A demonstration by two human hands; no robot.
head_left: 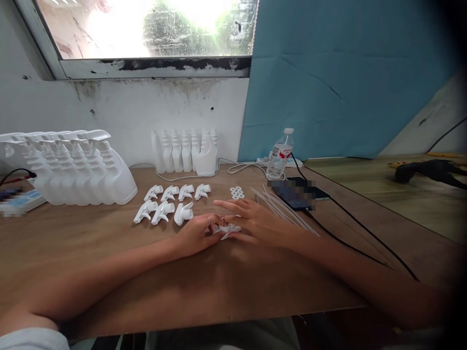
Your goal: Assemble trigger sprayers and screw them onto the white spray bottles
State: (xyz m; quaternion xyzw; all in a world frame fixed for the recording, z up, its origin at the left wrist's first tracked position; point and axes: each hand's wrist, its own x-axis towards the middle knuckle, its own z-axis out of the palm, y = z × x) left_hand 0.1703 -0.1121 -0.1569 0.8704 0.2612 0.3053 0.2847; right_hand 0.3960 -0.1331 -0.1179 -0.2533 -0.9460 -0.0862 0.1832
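Ideally, light, even pressure steadies the white spray head (226,230) just below the frame's middle, over the bench (91,226), where the fingers of the left hand (197,235) pinch its left side and those of the right hand (258,222) grip the other, the uppermost one stretched clear.
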